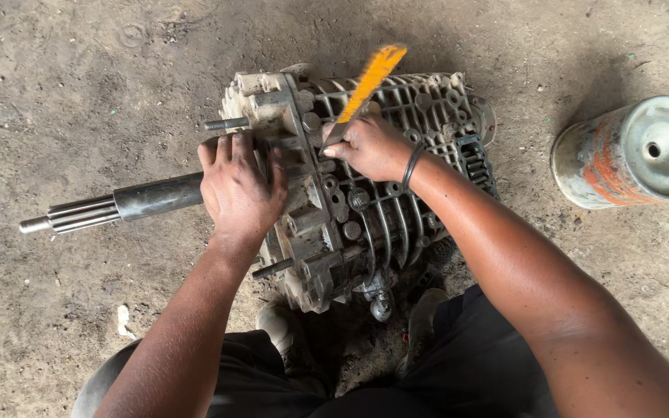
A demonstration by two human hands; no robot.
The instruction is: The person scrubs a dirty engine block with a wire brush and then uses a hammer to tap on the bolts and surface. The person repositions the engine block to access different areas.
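Gearbox on dirt floor: tool work at casing joint

Gearbox (365, 193) lies on the floor (79, 93) before our knees, long axis left-right, its shaft (118, 205) pointing left. Our left hand (240, 190) presses flat, fingers together, on the flange. Our right hand (369, 147) pinches a yellow-handled tool (361, 93) against the casing. We judge a prying or scraping step; steady bracing needed.

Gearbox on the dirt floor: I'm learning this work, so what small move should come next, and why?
Probably press the screwdriver tip further into the gearbox seam. The right hand holds it against the casing top, and the left hand braces the housing near the shaft.
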